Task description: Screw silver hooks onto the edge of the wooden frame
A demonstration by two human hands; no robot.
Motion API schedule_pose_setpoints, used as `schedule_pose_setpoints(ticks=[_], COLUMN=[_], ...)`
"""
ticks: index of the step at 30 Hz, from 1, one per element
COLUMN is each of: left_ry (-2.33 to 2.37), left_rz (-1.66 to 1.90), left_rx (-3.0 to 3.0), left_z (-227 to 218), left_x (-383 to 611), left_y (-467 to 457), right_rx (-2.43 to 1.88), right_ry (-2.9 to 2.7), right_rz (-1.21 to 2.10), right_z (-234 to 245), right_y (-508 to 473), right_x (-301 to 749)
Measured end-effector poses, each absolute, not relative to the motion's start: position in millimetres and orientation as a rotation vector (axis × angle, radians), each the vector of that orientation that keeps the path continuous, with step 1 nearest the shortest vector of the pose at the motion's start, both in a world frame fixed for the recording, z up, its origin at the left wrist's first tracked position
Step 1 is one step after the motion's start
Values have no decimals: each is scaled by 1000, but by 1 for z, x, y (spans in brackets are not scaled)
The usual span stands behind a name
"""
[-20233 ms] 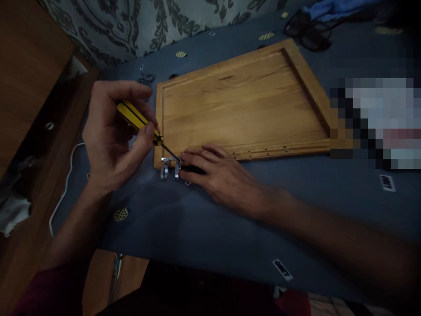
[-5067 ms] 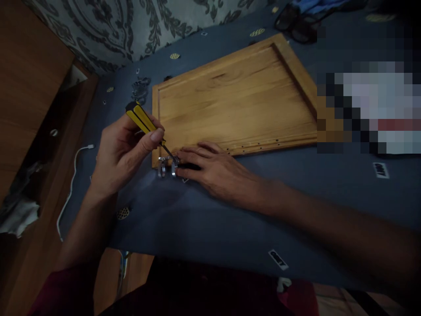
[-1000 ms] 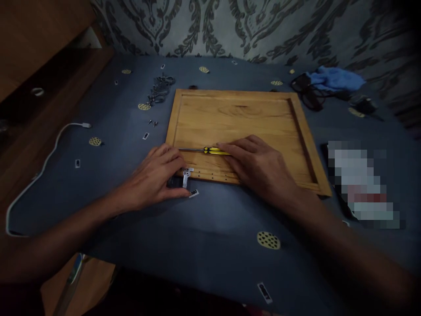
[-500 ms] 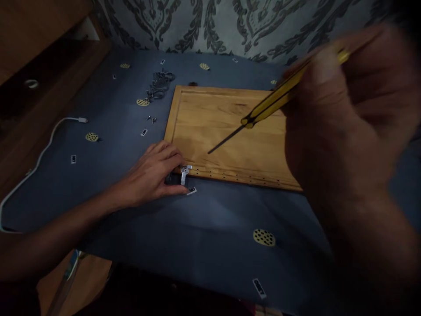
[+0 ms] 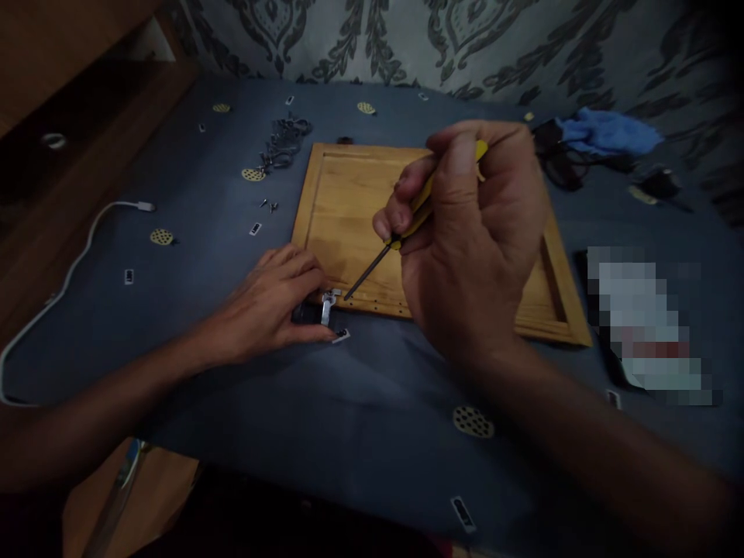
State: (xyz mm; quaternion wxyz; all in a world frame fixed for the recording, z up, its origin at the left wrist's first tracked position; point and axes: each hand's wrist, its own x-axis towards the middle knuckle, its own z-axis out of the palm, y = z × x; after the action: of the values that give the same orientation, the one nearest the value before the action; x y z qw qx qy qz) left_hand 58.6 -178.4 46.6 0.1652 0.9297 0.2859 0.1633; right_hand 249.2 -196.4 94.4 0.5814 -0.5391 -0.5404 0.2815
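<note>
A framed wooden panel (image 5: 354, 201) lies flat, with a row of small dark holes along its near edge. At its near left corner, my left hand (image 5: 270, 302) grips a small silver metal hinge (image 5: 326, 308) between thumb and fingers; part of the hinge is hidden by the hand. My right hand (image 5: 480, 225) is closed around the yellow handle of a screwdriver (image 5: 368, 271). The screwdriver slants down to the left over the panel, its tip just right of the hinge near the holes. Whether the tip touches the wood I cannot tell.
On the blue patterned tablecloth (image 5: 384, 418), several loose metal hinges (image 5: 284, 143) and screws (image 5: 270, 205) lie left of the panel. A white cable (image 5: 87, 260) runs along the left. Right are a blue cloth (image 5: 610, 133), sunglasses (image 5: 566, 167) and a blurred-out phone-shaped object (image 5: 645, 325).
My right hand has moved left and away from the camera, bringing the screwdriver tip down toward the hinge. My left hand stays on the hinge.
</note>
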Motion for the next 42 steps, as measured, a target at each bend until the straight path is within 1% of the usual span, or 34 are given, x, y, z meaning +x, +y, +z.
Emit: schedule_pose_setpoints(ticks=[4,9,18,24,31,38,42], left_ry=[804,811,816,835,838,863,847], left_rz=[470,470,454,450,430,431,463], left_rx=[2654,2654,2633,2634,2624,2649,2639], left_z=[46,45,46,46,46,43,42], left_x=[58,58,58,59,58,58,58], left_y=[-178,-178,-177,-177,-177,-177,-177], right_rx=[-1273,-1155,-1267,-1202,-1329,-1102,-1145], right_ry=[-1232,-1240,-1341,-1291,-1448,-1479,-1393], right_rz=[697,681,637,694,630,799,909], right_z=[88,81,76,77,75,78,83], right_y=[-198,-198,-195,-197,-208,-204,-190], right_x=[245,242,238,237,235,240,232])
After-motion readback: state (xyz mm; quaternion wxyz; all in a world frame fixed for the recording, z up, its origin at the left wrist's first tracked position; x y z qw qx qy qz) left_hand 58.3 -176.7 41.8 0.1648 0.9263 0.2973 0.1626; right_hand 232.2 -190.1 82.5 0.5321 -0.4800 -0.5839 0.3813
